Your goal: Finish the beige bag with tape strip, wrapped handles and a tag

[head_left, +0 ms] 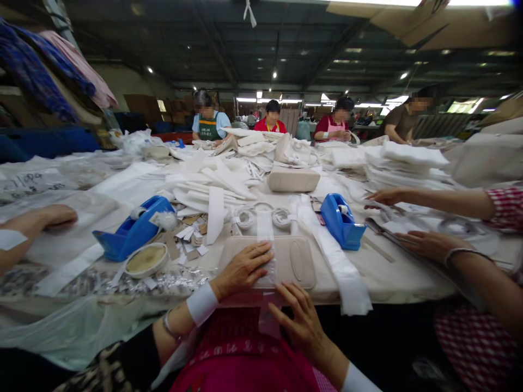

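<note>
Beige bag (291, 262) lies under left grip (244, 267), fingers open, flat on clear strip (265, 226), right grip (301, 318) at near edge, fingers parted, hold unclear

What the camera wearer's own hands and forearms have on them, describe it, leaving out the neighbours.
Both hands are ungloved. Behind the left hand, a plain white band wraps the wrist, followed by a shiny, narrow bracelet and a black sleeve with a light pattern lower down. Behind the right hand is a second white band, cut off by the picture's edge.
</note>
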Tool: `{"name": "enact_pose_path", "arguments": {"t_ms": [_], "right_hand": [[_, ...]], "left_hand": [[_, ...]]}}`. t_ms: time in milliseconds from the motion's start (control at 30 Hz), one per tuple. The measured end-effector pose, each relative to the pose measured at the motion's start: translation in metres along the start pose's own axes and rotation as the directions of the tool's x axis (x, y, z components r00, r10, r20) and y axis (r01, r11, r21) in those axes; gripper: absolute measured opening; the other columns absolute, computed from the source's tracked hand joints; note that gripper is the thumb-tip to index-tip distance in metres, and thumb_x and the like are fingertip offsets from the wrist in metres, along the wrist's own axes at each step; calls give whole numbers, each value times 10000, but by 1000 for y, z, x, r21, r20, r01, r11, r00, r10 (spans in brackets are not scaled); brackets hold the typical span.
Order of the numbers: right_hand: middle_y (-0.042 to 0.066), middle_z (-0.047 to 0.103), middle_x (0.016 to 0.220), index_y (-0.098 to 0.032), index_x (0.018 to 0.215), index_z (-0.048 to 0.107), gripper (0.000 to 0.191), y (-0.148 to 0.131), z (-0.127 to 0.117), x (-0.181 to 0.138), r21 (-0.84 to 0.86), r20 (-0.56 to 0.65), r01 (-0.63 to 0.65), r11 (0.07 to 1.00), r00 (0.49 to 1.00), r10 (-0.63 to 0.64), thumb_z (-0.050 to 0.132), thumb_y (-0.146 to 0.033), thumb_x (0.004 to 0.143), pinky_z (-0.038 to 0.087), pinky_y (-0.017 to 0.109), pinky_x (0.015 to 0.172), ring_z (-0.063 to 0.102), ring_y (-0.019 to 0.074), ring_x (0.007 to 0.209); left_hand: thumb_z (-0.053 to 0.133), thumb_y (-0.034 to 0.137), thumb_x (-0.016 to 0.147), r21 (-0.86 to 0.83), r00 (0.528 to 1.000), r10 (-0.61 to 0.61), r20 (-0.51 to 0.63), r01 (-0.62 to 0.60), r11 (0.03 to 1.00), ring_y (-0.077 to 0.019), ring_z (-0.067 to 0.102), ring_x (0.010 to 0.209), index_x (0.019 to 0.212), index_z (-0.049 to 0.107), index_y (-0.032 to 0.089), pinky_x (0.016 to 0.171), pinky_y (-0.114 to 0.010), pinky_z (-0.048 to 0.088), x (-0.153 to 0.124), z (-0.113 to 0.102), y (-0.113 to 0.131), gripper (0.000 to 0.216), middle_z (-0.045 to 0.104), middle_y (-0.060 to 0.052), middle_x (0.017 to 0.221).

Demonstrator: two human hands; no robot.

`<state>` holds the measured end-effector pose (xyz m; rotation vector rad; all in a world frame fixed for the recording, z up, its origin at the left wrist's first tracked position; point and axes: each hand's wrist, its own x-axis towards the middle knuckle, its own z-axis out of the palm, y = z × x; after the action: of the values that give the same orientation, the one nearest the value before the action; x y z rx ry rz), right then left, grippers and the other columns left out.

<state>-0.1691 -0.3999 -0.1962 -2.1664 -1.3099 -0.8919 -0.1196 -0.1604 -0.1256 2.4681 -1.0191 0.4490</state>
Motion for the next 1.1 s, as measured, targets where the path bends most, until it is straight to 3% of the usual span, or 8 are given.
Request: {"name": "enact_pose_path", "arguments": {"t_ms": [133,333,633,800,1000,1100], "right_hand": [[118,657,1137,-149,1023,628,222,-20,-15,16,132,-33,34,991,999,-30,434,-70,948,525,427,932,561,219,1133],[78,694,856,-121,906,641,217,-44,-31,29,220,-39,74,973,997,-67,435,-65,940,539,319,776,636,167,852],[20,720,763,-150,789,631,327,-54,-44,32,193,-61,102,976,994,-91,377,-125,993,507,274,662,666,119,743],[-2,737,804,-174,843,655,306,-52,-52,38,237,9,100,966,994,-106,396,-151,1004,510,263,680,686,110,772],[-1,711,733,-180,857,642,332,-53,-38,38,293,3,55,955,998,-58,352,-183,1021,493,261,659,667,109,694],[-2,678,679,-175,820,619,359,-55,-28,34,309,49,56,949,996,-74,325,-192,1024,462,261,573,630,116,620]], "left_hand": [[584,240,913,7,1000,4,7,-4,1000,-245,346,1407,1374,497,213,1155,-470,332,0,-2,0,470,410,-128,1493],[575,257,920,7,1000,12,1,-12,1000,-248,338,1411,1380,493,215,1163,-469,319,0,-1,0,469,401,-127,1499],[610,278,900,45,999,-24,43,22,999,-252,335,1411,1360,510,200,1163,-461,320,0,4,-2,478,403,-133,1497],[603,286,903,21,999,-23,24,23,1000,-252,332,1412,1356,510,209,1161,-464,327,0,5,-3,469,408,-124,1496],[589,272,910,11,1000,-22,21,22,1000,-244,316,1420,1372,490,214,1163,-453,326,-1,2,-1,475,397,-115,1504],[584,257,913,-2,999,-29,35,29,1000,-247,308,1423,1374,489,207,1169,-446,318,-2,2,-1,473,404,-112,1500]]}}
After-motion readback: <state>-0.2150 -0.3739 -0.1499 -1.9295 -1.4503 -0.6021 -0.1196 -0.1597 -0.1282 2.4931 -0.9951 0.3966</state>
